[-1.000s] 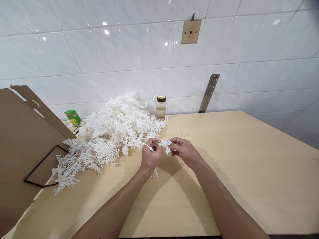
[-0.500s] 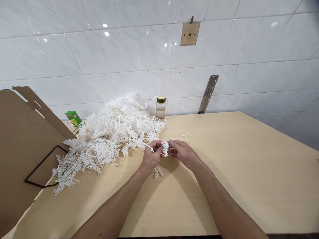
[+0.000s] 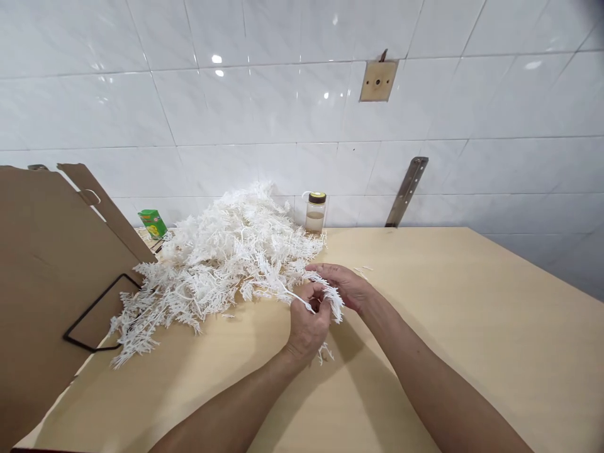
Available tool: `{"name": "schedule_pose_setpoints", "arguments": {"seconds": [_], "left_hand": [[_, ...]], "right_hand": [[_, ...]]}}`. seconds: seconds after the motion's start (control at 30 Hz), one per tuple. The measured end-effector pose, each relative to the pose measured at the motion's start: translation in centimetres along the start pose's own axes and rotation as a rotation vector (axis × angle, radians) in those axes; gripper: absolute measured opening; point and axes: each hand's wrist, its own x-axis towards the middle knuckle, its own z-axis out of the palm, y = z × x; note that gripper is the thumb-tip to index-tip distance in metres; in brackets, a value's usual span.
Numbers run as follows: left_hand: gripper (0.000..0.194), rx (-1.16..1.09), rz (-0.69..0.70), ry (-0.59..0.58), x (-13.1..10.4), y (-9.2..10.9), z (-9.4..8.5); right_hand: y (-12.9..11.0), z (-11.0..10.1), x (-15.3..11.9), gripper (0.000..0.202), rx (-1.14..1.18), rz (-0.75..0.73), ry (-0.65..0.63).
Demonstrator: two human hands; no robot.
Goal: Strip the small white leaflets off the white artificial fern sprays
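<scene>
A large heap of white feathery plastic sprigs point(image 3: 236, 245) lies on the wooden table, left of centre. My left hand point(image 3: 309, 321) is closed on a white sprig point(image 3: 336, 302) whose stem passes between its fingers. Just behind and to the right, my right hand point(image 3: 344, 284) is at the heap's right edge, behind the sprig; its fingertips are partly hidden, so its grip is unclear. A small bit of sprig point(image 3: 325, 353) shows below my left hand.
A cardboard box point(image 3: 56, 270) with a black wire frame point(image 3: 70, 333) stands at the left. Behind the heap are a green box point(image 3: 152, 224) and a lidded jar point(image 3: 315, 214). A metal bracket point(image 3: 406, 192) leans at the tiled wall.
The view has shifted, so the scene sits lower and further right. My left hand has turned and come nearer with the sprig, which now shows more length. My right hand has moved behind it.
</scene>
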Motion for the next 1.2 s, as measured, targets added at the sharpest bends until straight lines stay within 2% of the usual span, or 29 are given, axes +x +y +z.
{"name": "schedule_pose_setpoints", "arguments": {"seconds": [0.13,0.2,0.33,0.4,0.47,0.63,0.77,0.87,1.03,1.2], "left_hand": [[0.009,-0.012,0.018,-0.016,0.4,0.4,-0.2],[0.011,-0.059,-0.016,-0.006,0.9,0.8,-0.6],[0.025,-0.201,-0.122,0.041,2.2,1.5,-1.5],[0.031,-0.232,-0.211,0.028,2.8,1.5,-2.0],[0.033,-0.259,-0.309,-0.005,3.2,1.2,-2.4],[0.037,-0.384,-0.454,-0.053,3.8,0.0,-3.1],[0.037,-0.406,-0.474,-0.063,3.9,0.1,-3.4],[0.032,-0.4,-0.47,-0.058,4.1,0.4,-3.4],[0.026,-0.431,-0.479,0.038,4.4,0.4,-3.6],[0.018,-0.455,-0.514,0.084,4.6,0.3,-3.8]], "right_hand": [[-1.1,0.3,1.0,0.042,-0.113,0.064,-0.03],[-1.4,0.2,1.2,0.043,-0.104,0.036,-0.001],[-1.2,-1.2,1.2,0.038,0.017,-0.197,0.261],[-0.7,-2.0,1.0,0.037,0.048,-0.254,0.37],[0.0,-2.5,0.7,0.037,0.058,-0.267,0.412],[0.6,-1.9,-0.7,0.041,0.032,-0.174,0.314],[0.1,-1.3,-2.1,0.043,-0.099,-0.065,0.133],[0.2,-1.4,-2.6,0.04,-0.154,-0.061,0.04],[1.6,-1.8,-2.4,0.036,-0.101,-0.132,0.039],[2.5,-1.4,-2.3,0.039,-0.034,-0.123,0.173]]}}
